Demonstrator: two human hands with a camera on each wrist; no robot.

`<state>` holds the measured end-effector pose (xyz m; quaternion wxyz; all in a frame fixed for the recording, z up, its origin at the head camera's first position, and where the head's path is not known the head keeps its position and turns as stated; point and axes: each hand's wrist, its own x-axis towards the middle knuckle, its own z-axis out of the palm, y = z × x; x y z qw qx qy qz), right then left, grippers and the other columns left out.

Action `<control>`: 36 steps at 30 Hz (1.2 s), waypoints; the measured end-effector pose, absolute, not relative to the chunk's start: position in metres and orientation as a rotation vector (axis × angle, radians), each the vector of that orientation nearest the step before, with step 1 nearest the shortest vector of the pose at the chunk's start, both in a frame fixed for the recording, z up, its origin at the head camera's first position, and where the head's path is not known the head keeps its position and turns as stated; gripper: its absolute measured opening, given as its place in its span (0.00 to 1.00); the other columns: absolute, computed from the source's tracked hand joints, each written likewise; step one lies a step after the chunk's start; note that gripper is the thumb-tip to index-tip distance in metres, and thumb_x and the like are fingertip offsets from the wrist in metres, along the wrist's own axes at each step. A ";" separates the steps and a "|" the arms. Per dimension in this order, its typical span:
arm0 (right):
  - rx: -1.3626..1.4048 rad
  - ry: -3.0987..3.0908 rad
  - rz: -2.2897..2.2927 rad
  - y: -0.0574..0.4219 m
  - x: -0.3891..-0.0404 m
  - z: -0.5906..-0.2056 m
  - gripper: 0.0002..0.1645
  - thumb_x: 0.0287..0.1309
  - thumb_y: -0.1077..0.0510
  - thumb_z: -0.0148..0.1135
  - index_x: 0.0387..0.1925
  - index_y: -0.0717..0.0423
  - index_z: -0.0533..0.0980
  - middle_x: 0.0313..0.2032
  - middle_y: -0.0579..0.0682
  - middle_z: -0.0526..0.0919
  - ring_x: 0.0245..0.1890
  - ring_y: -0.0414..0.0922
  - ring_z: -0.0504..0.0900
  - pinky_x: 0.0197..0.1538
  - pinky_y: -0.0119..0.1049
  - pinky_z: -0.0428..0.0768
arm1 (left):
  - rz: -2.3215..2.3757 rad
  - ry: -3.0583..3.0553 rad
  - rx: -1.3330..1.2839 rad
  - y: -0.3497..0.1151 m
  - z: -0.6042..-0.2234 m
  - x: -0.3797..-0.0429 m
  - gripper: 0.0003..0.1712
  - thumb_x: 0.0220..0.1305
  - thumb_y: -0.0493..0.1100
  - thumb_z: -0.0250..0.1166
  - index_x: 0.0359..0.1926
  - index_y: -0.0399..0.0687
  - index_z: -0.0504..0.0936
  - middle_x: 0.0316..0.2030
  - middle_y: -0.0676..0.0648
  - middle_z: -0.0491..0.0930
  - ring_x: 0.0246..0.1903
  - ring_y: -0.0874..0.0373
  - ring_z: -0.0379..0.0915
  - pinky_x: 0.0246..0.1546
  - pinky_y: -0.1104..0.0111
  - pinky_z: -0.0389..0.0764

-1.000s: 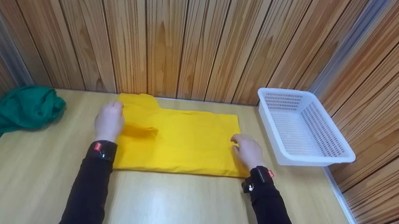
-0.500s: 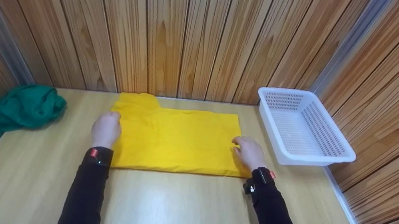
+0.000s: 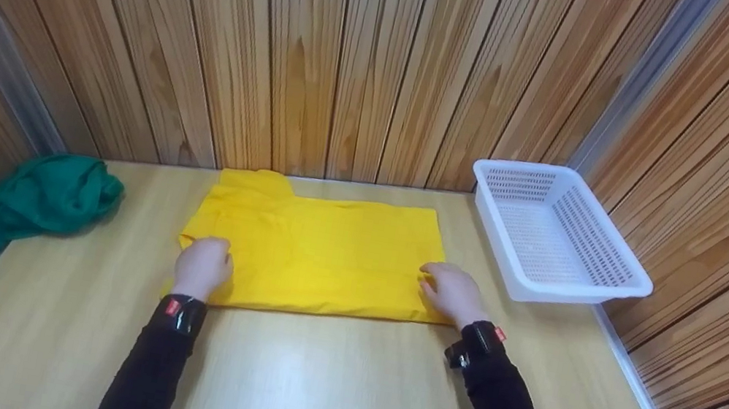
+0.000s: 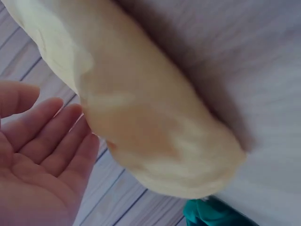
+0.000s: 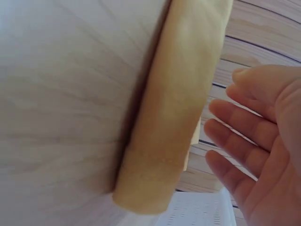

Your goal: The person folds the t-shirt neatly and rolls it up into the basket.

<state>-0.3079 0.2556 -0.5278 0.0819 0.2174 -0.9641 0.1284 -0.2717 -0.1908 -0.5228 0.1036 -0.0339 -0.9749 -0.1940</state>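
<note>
A folded yellow cloth (image 3: 334, 251), perhaps a garment, lies flat in the middle of the table in the head view. One part juts out at its far left corner. Over its near left edge is my left hand (image 3: 203, 268). The left wrist view shows that hand (image 4: 47, 160) with lightly bent fingers, their tips at the cloth's edge; whether they touch cannot be told. My right hand (image 3: 453, 293) is at the cloth's right edge. In the right wrist view, its fingers (image 5: 235, 136) are spread and loosely bent, holding nothing, apart from the cloth (image 5: 174, 94).
A white plastic basket (image 3: 520, 290) with slotted walls stands at the back right, by the corner. Crumpled green cloth (image 3: 50, 200) lies at the left table edge. Wood-panelled walls (image 3: 373, 65) close off the back and both sides.
The cloth's left part, turned over with a shaded fold a second ago, now lies spread out to the left. My left hand has come nearer and slightly right; the right hand has barely shifted.
</note>
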 end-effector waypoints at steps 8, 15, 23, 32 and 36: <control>0.735 -2.804 0.416 0.260 -0.292 -0.533 0.15 0.60 0.58 0.67 0.45 0.63 0.81 0.43 0.59 0.84 0.45 0.59 0.81 0.53 0.54 0.77 | -0.505 -2.877 -0.144 -0.190 -0.531 -0.248 0.06 0.58 0.34 0.63 0.27 0.35 0.76 0.27 0.40 0.74 0.30 0.41 0.74 0.32 0.49 0.77; 0.756 -2.827 0.421 0.261 -0.287 -0.537 0.11 0.57 0.59 0.69 0.40 0.61 0.81 0.37 0.56 0.82 0.41 0.57 0.79 0.48 0.52 0.78 | -0.397 -2.948 -0.228 -0.194 -0.538 -0.238 0.17 0.61 0.36 0.63 0.48 0.25 0.78 0.54 0.28 0.75 0.56 0.33 0.70 0.58 0.44 0.70; 0.720 -2.871 0.394 0.261 -0.284 -0.539 0.10 0.55 0.59 0.70 0.39 0.59 0.82 0.37 0.55 0.80 0.41 0.56 0.79 0.44 0.53 0.79 | -0.427 -2.986 -0.271 -0.199 -0.545 -0.234 0.24 0.63 0.36 0.62 0.56 0.23 0.74 0.59 0.25 0.71 0.63 0.32 0.63 0.65 0.45 0.63; 0.702 -2.903 0.364 0.260 -0.284 -0.540 0.11 0.55 0.59 0.71 0.38 0.60 0.81 0.36 0.54 0.78 0.40 0.56 0.77 0.45 0.51 0.78 | -0.551 -2.997 -0.258 -0.201 -0.545 -0.231 0.24 0.63 0.35 0.61 0.56 0.24 0.74 0.60 0.26 0.70 0.63 0.33 0.64 0.64 0.45 0.65; 0.706 -2.910 0.360 0.261 -0.282 -0.539 0.10 0.55 0.59 0.71 0.38 0.59 0.81 0.36 0.54 0.77 0.40 0.55 0.77 0.46 0.51 0.78 | -0.555 -3.007 -0.263 -0.202 -0.545 -0.228 0.23 0.62 0.35 0.61 0.56 0.24 0.74 0.60 0.26 0.70 0.62 0.32 0.65 0.64 0.45 0.65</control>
